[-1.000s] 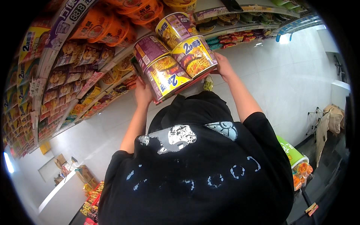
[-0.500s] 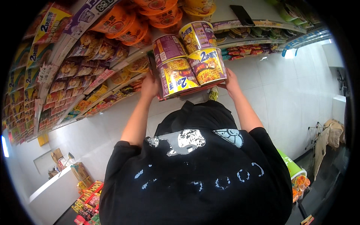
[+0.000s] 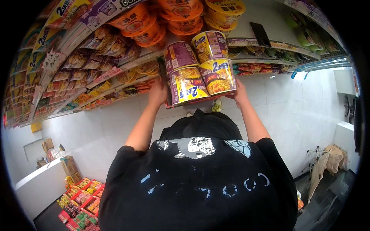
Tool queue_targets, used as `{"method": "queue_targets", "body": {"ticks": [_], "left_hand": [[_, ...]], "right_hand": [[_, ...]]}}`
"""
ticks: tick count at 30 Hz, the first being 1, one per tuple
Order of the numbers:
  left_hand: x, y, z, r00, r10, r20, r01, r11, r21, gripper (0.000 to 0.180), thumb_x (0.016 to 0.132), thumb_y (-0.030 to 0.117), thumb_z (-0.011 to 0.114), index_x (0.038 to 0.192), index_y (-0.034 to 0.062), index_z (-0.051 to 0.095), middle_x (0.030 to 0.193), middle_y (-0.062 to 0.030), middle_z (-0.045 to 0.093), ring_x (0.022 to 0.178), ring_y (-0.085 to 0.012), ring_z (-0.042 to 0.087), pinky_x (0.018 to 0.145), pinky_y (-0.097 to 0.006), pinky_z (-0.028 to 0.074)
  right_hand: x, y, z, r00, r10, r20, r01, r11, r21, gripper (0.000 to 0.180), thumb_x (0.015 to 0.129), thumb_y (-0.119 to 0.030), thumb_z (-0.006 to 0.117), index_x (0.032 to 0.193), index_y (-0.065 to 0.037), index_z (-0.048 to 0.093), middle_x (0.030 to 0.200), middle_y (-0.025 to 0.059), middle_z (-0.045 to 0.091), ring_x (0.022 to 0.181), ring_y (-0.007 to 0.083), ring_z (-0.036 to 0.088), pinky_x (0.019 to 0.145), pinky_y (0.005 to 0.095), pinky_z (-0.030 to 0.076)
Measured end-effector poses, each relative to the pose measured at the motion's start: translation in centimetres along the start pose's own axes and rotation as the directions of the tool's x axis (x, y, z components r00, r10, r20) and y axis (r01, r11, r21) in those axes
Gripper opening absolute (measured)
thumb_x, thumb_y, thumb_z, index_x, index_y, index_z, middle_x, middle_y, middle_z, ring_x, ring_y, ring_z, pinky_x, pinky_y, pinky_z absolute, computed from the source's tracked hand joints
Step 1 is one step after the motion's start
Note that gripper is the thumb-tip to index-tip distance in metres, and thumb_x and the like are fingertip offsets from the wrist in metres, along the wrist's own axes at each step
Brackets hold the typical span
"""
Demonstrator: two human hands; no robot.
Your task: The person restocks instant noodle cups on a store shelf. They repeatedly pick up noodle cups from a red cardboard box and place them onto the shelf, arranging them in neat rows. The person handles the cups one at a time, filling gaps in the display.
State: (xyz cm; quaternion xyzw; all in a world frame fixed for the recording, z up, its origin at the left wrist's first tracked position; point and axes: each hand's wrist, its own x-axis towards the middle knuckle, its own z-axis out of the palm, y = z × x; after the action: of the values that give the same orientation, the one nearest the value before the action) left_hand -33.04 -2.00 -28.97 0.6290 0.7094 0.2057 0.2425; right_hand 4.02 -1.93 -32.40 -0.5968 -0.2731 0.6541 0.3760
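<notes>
My left hand (image 3: pixel 157 93) grips the left side of a shallow reddish carton tray (image 3: pixel 201 101). On the opposite side my right hand (image 3: pixel 241 94) holds its near right corner, fingers tucked partly underneath. Several purple-and-yellow instant noodle tubs fill the tray in two rows. The near row has a left tub (image 3: pixel 189 87) and a right tub (image 3: pixel 218 77). Behind these sit a mostly purple tub (image 3: pixel 180 56) and another yellow-and-purple one (image 3: pixel 211 46). The tray is lifted off the floor, close to the shelf front; its bottom is hidden.
Orange noodle bowls (image 3: pixel 181 8) and yellow bowls (image 3: pixel 224 11) stack on the shelf ahead. A black phone (image 3: pixel 260 34) lies on that shelf. Packets (image 3: pixel 90 54) line the left racks. Red display boxes (image 3: pixel 83 198) stand at lower left, a folded beige item (image 3: pixel 320 171) at right.
The view has shifted, so shelves and tray appear lower and further right. Both hands keep their hold on the tray, and the tubs stay arranged as before.
</notes>
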Motion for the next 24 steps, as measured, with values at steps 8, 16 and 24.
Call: {"method": "queue_targets", "body": {"ticks": [8,16,24], "left_hand": [[2.3,-0.3,-0.8,0.998,-0.003,0.058,-0.006,0.988,0.154,0.035,0.102,0.033,0.045,0.121,0.0036,0.049,0.1,-0.0321,0.068,0.094,-0.0502,0.065,0.081,-0.059,0.05],[2.5,-0.5,-0.3,0.992,-0.117,0.048,0.111,0.986,0.124,0.042,0.1,0.037,0.048,0.127,0.0045,0.05,0.106,-0.0317,0.067,0.101,-0.0492,0.064,0.087,-0.057,0.051],[2.1,3.4,-2.1,0.962,-0.139,-0.233,0.13,0.99,-0.054,0.06,0.095,0.032,0.064,0.142,-0.0005,0.049,0.114,-0.0233,0.068,0.101,-0.0336,0.068,0.089,-0.042,0.054]], "right_hand": [[-0.7,1.6,0.7,0.998,-0.065,-0.003,0.065,0.998,0.008,0.04,0.11,-0.037,0.04,0.141,-0.013,0.047,0.126,0.0047,0.063,0.105,0.0182,0.067,0.08,0.0381,0.063],[-0.5,0.5,0.1,0.998,-0.046,0.051,0.048,0.997,-0.056,0.043,0.11,-0.038,0.039,0.144,-0.011,0.045,0.127,0.0062,0.062,0.108,0.0187,0.067,0.079,0.0378,0.063],[1.6,-1.9,-2.8,0.96,-0.235,0.151,0.27,0.922,-0.276,0.038,0.104,-0.018,0.055,0.137,0.0,0.056,0.129,0.0121,0.065,0.115,0.0203,0.063,0.098,0.0328,0.049]]}}
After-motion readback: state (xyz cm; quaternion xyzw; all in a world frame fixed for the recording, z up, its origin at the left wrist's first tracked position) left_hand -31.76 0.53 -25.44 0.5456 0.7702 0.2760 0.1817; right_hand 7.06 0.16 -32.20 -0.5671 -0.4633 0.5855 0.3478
